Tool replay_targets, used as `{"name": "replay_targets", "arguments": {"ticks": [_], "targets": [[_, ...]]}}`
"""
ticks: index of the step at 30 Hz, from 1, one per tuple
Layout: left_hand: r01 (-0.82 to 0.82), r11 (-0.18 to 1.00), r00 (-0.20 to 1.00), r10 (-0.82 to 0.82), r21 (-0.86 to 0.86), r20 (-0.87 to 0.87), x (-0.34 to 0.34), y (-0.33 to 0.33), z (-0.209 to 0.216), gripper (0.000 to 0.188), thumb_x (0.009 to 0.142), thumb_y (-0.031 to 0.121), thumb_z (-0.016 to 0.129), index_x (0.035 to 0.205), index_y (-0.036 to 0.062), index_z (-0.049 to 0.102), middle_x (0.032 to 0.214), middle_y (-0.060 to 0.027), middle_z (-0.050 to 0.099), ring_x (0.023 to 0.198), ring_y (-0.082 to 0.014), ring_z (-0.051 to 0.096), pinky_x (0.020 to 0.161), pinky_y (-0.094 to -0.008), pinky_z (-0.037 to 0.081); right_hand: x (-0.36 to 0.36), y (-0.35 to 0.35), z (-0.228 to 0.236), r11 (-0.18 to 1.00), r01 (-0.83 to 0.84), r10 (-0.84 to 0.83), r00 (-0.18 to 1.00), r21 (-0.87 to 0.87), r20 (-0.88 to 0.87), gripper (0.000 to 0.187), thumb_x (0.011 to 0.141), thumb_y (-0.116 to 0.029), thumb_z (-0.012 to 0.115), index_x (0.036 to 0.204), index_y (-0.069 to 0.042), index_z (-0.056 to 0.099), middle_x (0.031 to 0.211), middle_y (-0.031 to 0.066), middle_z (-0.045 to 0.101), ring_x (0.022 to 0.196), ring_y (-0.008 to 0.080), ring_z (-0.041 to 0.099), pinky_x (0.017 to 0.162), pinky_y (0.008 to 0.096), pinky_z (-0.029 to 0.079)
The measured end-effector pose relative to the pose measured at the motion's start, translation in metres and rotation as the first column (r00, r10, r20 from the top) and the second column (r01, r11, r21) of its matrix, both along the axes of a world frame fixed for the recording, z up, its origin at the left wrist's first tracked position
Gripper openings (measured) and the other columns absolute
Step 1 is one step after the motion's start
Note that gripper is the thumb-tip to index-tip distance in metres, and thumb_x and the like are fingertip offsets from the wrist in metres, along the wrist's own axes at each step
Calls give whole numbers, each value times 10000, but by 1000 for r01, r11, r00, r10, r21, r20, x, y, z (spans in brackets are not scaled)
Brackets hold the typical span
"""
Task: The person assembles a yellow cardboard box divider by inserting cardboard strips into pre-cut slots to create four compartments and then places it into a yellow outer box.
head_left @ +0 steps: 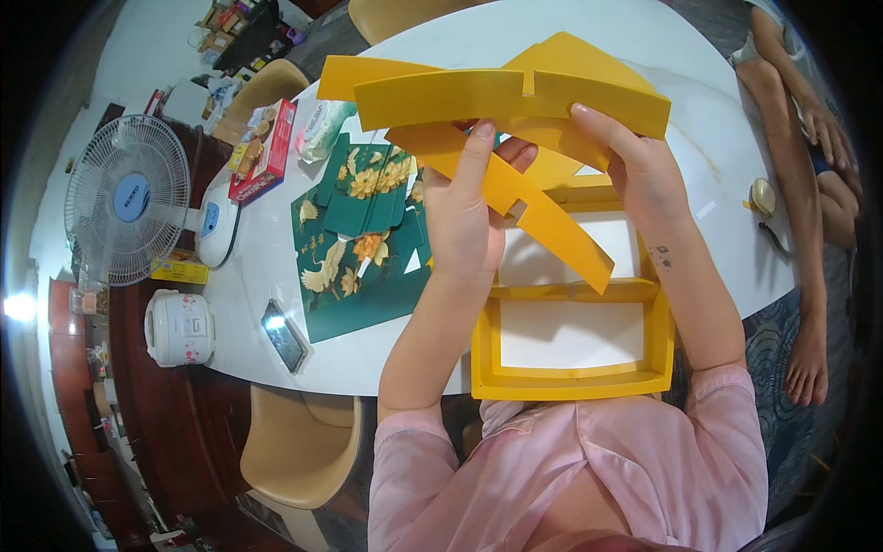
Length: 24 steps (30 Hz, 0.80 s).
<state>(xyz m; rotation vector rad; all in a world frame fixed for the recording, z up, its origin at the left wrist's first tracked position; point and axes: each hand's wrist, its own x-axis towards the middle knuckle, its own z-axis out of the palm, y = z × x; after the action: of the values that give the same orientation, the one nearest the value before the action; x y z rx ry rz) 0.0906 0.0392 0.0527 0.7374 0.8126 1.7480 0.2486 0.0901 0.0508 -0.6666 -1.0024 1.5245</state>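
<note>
Both hands are raised above a yellow box tray (486,368), which has white bottoms and a yellow divider (570,292) across it. My left hand (464,221) grips yellow card strips, thumb on the near face of a long notched card strip (441,98). My right hand (641,175) pinches the same strip near its right end, thumb in front. A second notched strip (561,230) slants down to the right from my left fingers, over the tray. More yellow card pieces (575,57) show behind the held strip; whether they are held or lying there, I cannot tell.
Green card sheets (345,317) with gold flowers and cranes lie left on the white table (405,41). Around them are a phone (283,337), a red box (265,152) and a soft packet (322,129). A fan (129,201) stands left; another person's leg (798,221) is right.
</note>
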Motion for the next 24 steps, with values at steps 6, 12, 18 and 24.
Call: {"name": "replay_targets", "arguments": {"ticks": [6,12,18,24], "targets": [[14,1000,1000,-14,6,0,4,-3,1,319,961,125,656,1251,83,531,1166,-78,613,1024,-251,661,913,-374,554,-2,-2,4,999,13,-14,999,-47,-29,332,871,-167,761,1154,-45,638,1090,41,668,1043,139,610,915,301,465],[-16,1000,999,16,-2,33,9,-4,2,319,957,131,667,1243,95,533,1166,-71,618,1041,-240,658,917,-358,555,6,13,-10,996,34,-46,986,-78,-163,316,862,-171,770,1121,-34,652,1064,50,666,1028,155,618,915,318,465],[-17,1000,998,18,-14,61,8,-5,1,350,951,139,680,1257,105,514,1188,-68,609,1065,-223,653,934,-349,556,10,17,-13,993,75,-88,986,-92,-144,310,858,-176,777,1116,-55,655,1049,39,667,1014,152,622,930,340,457],[-5,1000,997,6,-15,74,7,-6,2,352,955,147,677,1262,108,508,1204,-65,598,1082,-218,645,947,-350,554,9,18,-14,996,49,-59,989,-75,-134,319,862,-184,779,1128,-68,646,1051,29,669,1018,142,621,931,326,455]]}}
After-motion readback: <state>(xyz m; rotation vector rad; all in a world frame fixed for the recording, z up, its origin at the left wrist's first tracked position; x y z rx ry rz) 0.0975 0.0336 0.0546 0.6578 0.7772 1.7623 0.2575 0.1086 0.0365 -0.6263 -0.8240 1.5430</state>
